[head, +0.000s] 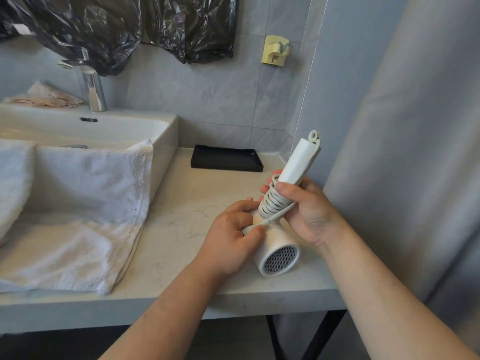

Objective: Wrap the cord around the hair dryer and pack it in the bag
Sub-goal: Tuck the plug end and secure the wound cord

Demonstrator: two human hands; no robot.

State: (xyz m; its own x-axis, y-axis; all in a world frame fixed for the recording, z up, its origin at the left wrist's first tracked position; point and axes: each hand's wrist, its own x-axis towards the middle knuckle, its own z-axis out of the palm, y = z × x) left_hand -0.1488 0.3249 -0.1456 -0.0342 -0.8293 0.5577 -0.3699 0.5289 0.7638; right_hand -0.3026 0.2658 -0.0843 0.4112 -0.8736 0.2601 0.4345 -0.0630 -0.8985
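— Where is the white plastic hair dryer (281, 253) sitting?
— It is hanging between both hands over the right front part of the pale stone table (181, 209). Its round mesh grille is facing the camera and its handle is pointing up and away toward the grey wall. Whether the barrel is touching the table cannot be told.
— And the white cord (272, 203)?
— It is lying in tight coils round the lower handle, just above the barrel. One strand is running down out of the coils toward the left hand (231, 237).
— What is that hand doing?
— Its grip is curling round the front end of the barrel, with the thumb pressing at the strand's end.
— The right hand (309, 211)?
— Its grip is clasping the handle, fingers wrapping behind the coils and the thumb lying across them.
— Anything else lying about?
— A flat black rectangular tray (226, 158) is sitting at the back of the table. A white terry towel (78, 203) is draping over the edge of the white ceramic sink (166, 131) onto the table. Crinkled black plastic sheeting (104, 29) is hanging on the wall above the chrome faucet (93, 92).
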